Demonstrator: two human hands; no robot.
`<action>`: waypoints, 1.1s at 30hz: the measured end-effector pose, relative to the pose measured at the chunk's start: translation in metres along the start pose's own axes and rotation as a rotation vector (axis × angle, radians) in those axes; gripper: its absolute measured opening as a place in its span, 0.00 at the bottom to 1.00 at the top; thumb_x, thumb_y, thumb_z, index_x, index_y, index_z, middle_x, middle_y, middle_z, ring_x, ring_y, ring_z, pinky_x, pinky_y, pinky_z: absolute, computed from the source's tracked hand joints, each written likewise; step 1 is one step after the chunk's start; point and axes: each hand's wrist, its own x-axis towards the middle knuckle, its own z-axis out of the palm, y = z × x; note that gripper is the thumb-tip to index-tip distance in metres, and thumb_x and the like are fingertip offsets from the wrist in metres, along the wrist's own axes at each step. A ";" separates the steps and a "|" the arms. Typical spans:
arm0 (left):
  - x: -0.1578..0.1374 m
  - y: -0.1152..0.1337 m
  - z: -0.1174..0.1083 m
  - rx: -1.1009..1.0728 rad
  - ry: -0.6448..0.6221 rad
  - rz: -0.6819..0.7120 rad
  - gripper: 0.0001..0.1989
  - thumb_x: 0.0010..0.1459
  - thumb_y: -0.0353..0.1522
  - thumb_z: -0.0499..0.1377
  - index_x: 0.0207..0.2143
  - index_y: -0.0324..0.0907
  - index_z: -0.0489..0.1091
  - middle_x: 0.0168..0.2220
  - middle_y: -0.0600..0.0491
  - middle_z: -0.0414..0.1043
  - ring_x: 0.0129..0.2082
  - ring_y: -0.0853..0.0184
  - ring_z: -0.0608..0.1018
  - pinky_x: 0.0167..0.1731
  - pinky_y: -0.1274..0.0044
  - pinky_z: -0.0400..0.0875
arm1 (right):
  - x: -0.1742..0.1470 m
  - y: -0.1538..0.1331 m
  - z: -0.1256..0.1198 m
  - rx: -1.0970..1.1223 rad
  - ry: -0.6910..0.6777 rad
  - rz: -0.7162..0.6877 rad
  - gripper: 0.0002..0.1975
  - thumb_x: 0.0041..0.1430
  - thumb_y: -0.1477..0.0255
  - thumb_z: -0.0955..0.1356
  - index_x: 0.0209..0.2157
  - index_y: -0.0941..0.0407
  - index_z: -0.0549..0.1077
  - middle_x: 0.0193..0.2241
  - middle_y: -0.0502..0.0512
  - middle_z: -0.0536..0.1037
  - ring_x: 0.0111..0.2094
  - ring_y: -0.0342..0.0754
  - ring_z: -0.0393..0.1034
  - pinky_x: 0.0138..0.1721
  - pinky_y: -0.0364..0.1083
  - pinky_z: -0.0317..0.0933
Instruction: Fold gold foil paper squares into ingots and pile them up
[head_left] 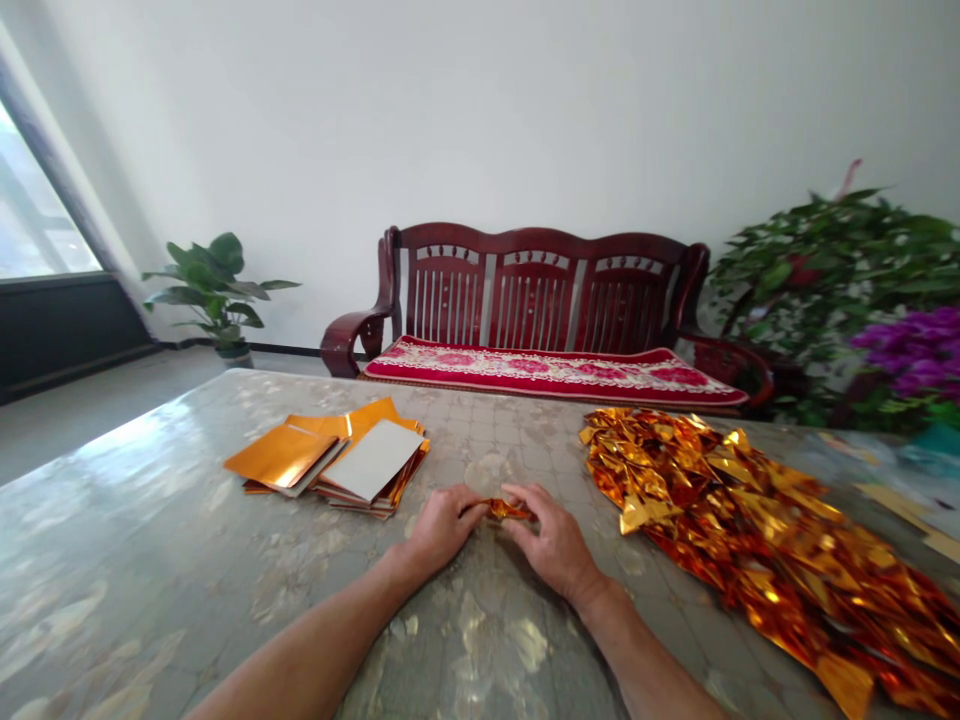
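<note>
The smooth tabletop (285,570) is shining; on its left, metallic-faced paper (279,455) is gleaming; on its right, crinkled foil (750,530) is glinting; behind it, a wooden bench (534,245) is looking glossy.

Home living room: carved wooden bench (536,290), potted plant (221,285).

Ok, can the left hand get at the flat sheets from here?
Likely yes: bare tabletop separates the left hand from the flat sheets, though its fingers are on a foil piece.
</note>
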 end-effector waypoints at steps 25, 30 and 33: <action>-0.005 -0.002 0.003 0.016 -0.006 0.031 0.15 0.67 0.35 0.52 0.36 0.45 0.79 0.31 0.53 0.77 0.32 0.68 0.76 0.33 0.80 0.63 | -0.002 0.013 -0.007 -0.171 -0.132 0.049 0.10 0.63 0.69 0.66 0.36 0.49 0.81 0.29 0.51 0.80 0.32 0.47 0.74 0.34 0.42 0.64; -0.004 -0.003 0.004 0.001 0.007 0.030 0.13 0.65 0.33 0.54 0.37 0.45 0.80 0.33 0.53 0.79 0.33 0.68 0.76 0.35 0.79 0.65 | 0.000 0.010 -0.007 -0.117 -0.165 0.074 0.11 0.61 0.71 0.67 0.41 0.49 0.81 0.31 0.51 0.80 0.34 0.47 0.75 0.36 0.43 0.65; -0.002 -0.004 0.004 -0.012 0.018 0.000 0.13 0.64 0.30 0.54 0.36 0.44 0.80 0.33 0.53 0.79 0.33 0.67 0.77 0.35 0.79 0.65 | 0.000 0.009 -0.006 -0.068 -0.161 0.099 0.12 0.59 0.73 0.67 0.41 0.48 0.81 0.32 0.50 0.81 0.34 0.47 0.75 0.36 0.43 0.64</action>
